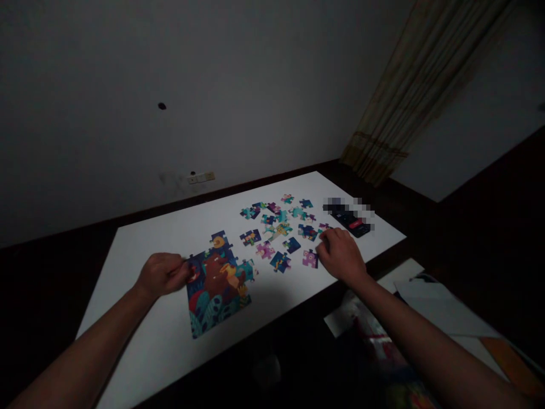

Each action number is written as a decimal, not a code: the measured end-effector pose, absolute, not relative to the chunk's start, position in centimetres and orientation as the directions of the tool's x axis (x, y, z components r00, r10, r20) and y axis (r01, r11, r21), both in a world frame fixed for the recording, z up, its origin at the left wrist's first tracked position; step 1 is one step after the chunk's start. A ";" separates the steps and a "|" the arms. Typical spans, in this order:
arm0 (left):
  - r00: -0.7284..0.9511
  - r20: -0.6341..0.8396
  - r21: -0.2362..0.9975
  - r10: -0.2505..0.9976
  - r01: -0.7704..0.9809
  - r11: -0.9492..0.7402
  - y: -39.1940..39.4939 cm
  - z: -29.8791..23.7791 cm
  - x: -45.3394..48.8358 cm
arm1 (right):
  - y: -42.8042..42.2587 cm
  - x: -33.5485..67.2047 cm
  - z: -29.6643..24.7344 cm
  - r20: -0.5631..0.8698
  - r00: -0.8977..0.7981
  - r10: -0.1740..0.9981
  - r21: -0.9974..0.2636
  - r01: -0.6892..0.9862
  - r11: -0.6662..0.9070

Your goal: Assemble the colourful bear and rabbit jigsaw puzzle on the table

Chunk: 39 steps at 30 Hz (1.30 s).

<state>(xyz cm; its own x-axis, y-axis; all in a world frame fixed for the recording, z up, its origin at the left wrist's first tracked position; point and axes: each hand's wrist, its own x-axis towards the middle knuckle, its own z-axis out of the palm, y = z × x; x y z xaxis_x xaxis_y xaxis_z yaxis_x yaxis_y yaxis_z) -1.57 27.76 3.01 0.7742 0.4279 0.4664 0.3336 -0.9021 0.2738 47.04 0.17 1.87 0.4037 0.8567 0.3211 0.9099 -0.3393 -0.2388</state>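
Note:
A partly joined jigsaw puzzle (219, 284), with a brown bear-like animal and teal leaves, lies on the white tabletop (140, 341). My left hand (164, 274) is closed at its upper left, thumb and fingers pinching a puzzle piece (195, 271) with a red shape. Whether that piece is joined to the others I cannot tell. My right hand (342, 254) is curled low over the right side of the loose puzzle pieces (281, 230). Its fingertips are beside a purple piece (326, 226) and a pink one (310, 259); what they grip is hidden.
A dark phone (351, 220), partly pixelated, lies on the table's right side. Papers (443, 307) and a glossy packet (383, 346) are below my right forearm. A grey wall (255, 102) with a socket (201, 178) stands behind the table, and a curtain (392, 119) hangs at right.

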 end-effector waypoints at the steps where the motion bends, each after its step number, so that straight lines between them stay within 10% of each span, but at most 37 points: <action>1: 0.774 0.486 0.263 0.406 0.313 -0.913 27.7 3.1 -1.5 | 0.2 47.1 1.8 0.324 0.400 0.857 -0.241 0.911 -0.335; 23: 0.746 0.580 0.213 0.327 0.249 -0.945 26.2 4.0 -1.3 | 0.0 47.2 2.0 0.306 0.436 0.846 -0.341 0.880 -0.330; 39: 0.620 0.417 0.169 0.664 0.665 -0.728 27.4 3.9 -1.7 | -1.8 48.4 2.9 0.132 0.226 0.965 -0.458 0.878 -0.143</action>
<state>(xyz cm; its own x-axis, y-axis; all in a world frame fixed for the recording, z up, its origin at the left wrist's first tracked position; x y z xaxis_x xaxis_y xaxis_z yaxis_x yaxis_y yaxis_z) -1.74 27.40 3.95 0.6205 0.6640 0.4172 0.6649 -0.7275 0.1691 48.37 -1.79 2.92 0.2259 0.9651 0.1323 0.8775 -0.1427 -0.4578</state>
